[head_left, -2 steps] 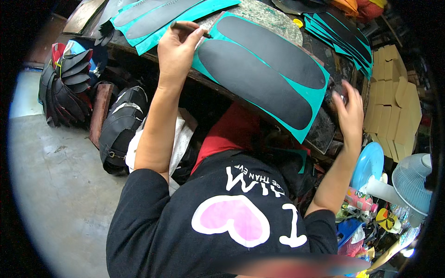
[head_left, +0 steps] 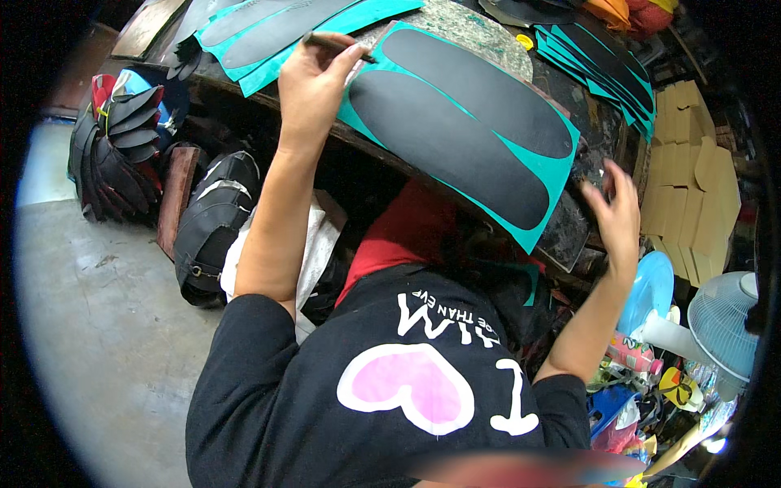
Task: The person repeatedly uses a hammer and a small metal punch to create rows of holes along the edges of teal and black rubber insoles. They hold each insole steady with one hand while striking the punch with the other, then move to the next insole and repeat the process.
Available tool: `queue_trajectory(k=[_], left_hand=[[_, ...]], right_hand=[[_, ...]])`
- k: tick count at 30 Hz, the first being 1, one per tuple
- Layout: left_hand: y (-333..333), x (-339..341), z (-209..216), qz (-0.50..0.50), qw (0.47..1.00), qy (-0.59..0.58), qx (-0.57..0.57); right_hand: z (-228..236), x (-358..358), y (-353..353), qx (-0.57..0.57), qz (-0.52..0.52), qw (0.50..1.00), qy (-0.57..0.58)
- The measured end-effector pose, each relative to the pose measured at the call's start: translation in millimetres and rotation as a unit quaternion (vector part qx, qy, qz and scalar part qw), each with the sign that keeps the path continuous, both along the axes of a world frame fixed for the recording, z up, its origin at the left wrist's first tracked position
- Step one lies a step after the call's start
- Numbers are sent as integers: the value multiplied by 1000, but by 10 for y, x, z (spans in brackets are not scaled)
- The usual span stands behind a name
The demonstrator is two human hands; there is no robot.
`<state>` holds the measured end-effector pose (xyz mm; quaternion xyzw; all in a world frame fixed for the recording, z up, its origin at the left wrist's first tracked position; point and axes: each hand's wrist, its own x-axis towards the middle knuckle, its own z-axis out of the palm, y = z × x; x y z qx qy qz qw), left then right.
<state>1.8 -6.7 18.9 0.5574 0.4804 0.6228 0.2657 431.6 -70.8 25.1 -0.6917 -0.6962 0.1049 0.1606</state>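
A teal sheet with two long black sole-shaped pieces on it lies slanted on the workbench in front of me. At the sheet's upper left corner, my left hand pinches a slim, dark pen-like stick. The stick's tip points right, towards the end of the upper black piece; whether it touches the sheet I cannot tell. Off the sheet's right end, my right hand hovers with fingers apart and slightly curled. Nothing shows in it.
More teal sheets with sole shapes lie at the far left and far right of the bench. Tan cardboard pieces and a fan stand at right. Bundled black pieces and a black bag are at left.
My right hand has shifted slightly down, its fingers lower than before. My left hand and the stick have moved very slightly right.
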Motion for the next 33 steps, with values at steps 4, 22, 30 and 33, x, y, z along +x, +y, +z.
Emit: queue_trajectory(k=[4,22,30,33], left_hand=[[371,222,35,-96,995,-6,17],[1143,657,-492,-44,996,73,-20],[894,904,-301,14,902,406,145],[908,926,-330,71,925,360,96]], right_hand=[[-278,166,-246,-22,-47,999,6],[356,-999,331,128,80,911,383],[500,-1379,510,344,147,910,176],[259,-1284,559,134,13,979,154]])
